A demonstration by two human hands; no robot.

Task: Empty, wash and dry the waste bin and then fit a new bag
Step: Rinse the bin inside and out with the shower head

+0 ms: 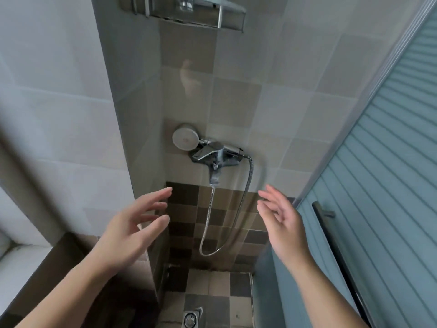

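- Head view showed a tiled shower corner, and the waste bin was nowhere in the picture, so I could not tell where it was.
- No bag and no rubbish showed either, so I could not tell how much of the job was done.
- My guess was that the washing step was near, because both hands reached toward the tap (216,153).
- Emptying may have been done; washing, drying and fitting a new bag looked like they were left.
- The left hand (128,229) had its fingers (153,200) spread wide and held nothing.
- The right hand (282,224) was spread too, and it held nothing.
- Neither hand touched the tap.
- I counted two hands, one tap, one round shower head (185,138), one silver hose (236,209) hanging in a loop, one metal shelf (196,10) up high, one floor drain (190,319) and one dark door handle (331,235).
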